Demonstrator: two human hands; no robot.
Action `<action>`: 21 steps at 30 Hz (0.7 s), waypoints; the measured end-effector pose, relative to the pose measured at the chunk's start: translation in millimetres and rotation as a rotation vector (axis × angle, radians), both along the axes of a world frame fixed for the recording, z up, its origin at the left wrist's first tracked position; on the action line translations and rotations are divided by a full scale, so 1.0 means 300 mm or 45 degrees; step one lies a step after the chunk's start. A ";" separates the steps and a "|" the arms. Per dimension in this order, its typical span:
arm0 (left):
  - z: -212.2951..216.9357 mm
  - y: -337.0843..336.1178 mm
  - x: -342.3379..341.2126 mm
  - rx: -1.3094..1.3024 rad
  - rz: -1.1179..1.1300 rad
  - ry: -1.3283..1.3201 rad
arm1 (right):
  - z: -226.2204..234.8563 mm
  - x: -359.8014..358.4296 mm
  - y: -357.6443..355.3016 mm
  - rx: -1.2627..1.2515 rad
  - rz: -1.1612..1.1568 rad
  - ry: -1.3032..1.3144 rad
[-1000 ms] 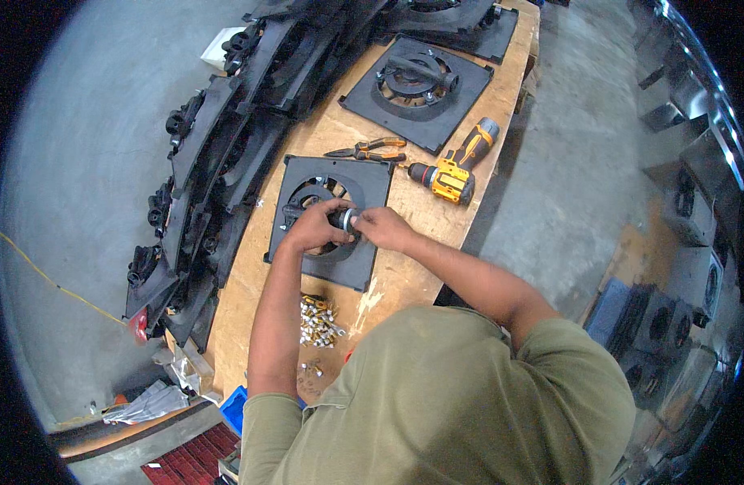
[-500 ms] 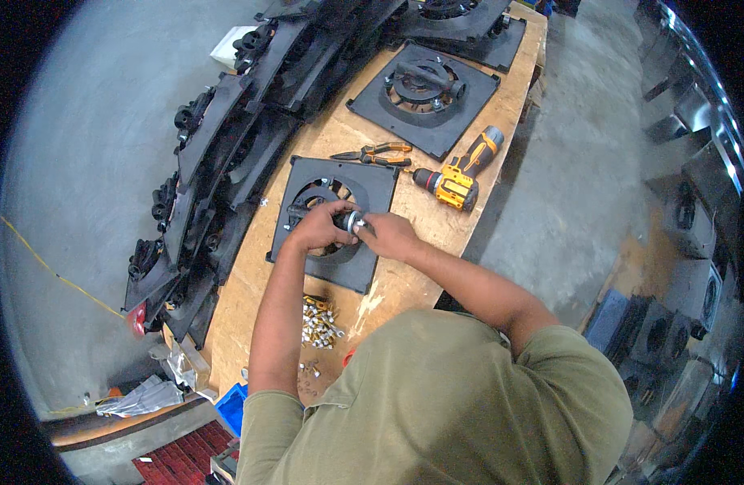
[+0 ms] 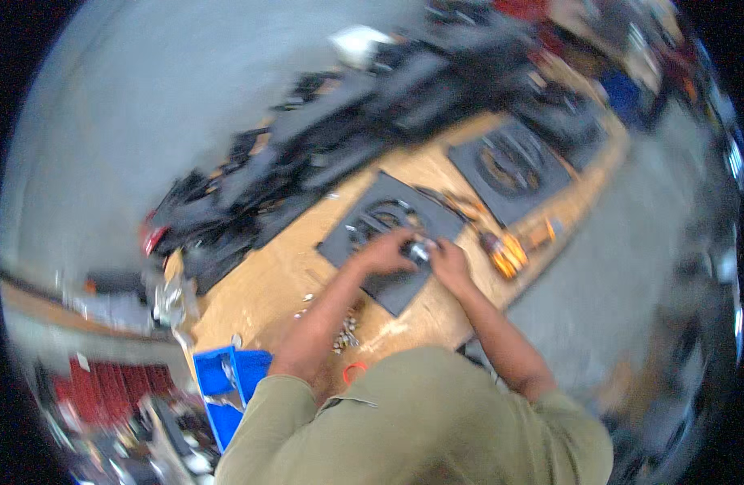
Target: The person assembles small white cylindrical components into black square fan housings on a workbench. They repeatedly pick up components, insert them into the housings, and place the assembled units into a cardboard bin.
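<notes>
Between my two hands is a small round silver-and-black part [image 3: 420,250], blurred by motion. My left hand [image 3: 384,252] is closed around its left side, and my right hand [image 3: 450,265] grips it from the right. Both hands are over the near part of a black square panel [image 3: 398,295] with a round, spoked opening. The panel lies flat on the wooden table [image 3: 250,291]. Just beyond its far right corner are pliers [image 3: 451,200] with orange-and-black handles. A yellow-and-black cordless drill [image 3: 509,255] lies to the right of my right hand.
Another black panel [image 3: 509,174] lies farther up the table. Many similar panels [image 3: 307,153] lean in a row along the left edge. Small metallic fittings [image 3: 346,333] are heaped by my left forearm, near an orange-red ring [image 3: 354,372]. Blue bins [image 3: 236,356] stand at the near left corner.
My view has swung, so the table and everything on it appear rotated clockwise and shifted right, now blurred. The blue bins have come further into view. Both hands stay on the round part.
</notes>
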State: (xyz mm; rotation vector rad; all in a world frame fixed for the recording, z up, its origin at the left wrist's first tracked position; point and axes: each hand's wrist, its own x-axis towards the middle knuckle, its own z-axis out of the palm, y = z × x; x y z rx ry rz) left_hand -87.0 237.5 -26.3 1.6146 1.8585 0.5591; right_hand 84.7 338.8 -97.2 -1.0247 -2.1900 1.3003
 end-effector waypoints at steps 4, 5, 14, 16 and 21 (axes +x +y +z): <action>-0.014 -0.271 0.074 0.337 0.397 0.145 | 0.133 -0.045 0.069 0.664 0.089 0.015; -0.005 -0.369 0.098 0.294 0.534 -0.182 | 0.170 -0.078 0.078 0.688 0.169 -0.018; -0.007 -0.997 0.465 0.323 1.295 -0.182 | 0.218 -0.418 -0.004 0.815 0.842 -0.531; -0.035 -1.040 0.531 0.355 1.433 -0.096 | 0.175 -0.464 0.019 0.894 0.884 -0.516; -0.080 -1.047 0.582 0.366 1.494 -0.139 | 0.150 -0.478 0.051 0.836 0.902 -0.374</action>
